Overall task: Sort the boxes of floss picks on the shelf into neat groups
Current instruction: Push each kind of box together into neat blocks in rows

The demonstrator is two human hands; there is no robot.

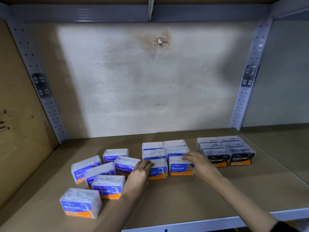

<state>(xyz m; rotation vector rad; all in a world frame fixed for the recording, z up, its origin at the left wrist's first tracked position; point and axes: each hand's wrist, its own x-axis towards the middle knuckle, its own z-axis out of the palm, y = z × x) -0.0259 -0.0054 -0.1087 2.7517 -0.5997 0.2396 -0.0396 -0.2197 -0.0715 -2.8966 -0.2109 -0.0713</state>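
Closest to me, one Smooth box (pixel 81 203) sits askew on the shelf (pixel 184 198), apart from its scattered mates. My left hand (pixel 141 170) clasps the left Round box (pixel 158 169), my right hand (pixel 199 162) the right Round box (pixel 178 168). With such slick, clear, hard plastic, an uneven push could skew the rows behind

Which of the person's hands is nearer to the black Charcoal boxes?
Right. The right hand holds a Round box just left of the Charcoal boxes; the left hand is farther left.
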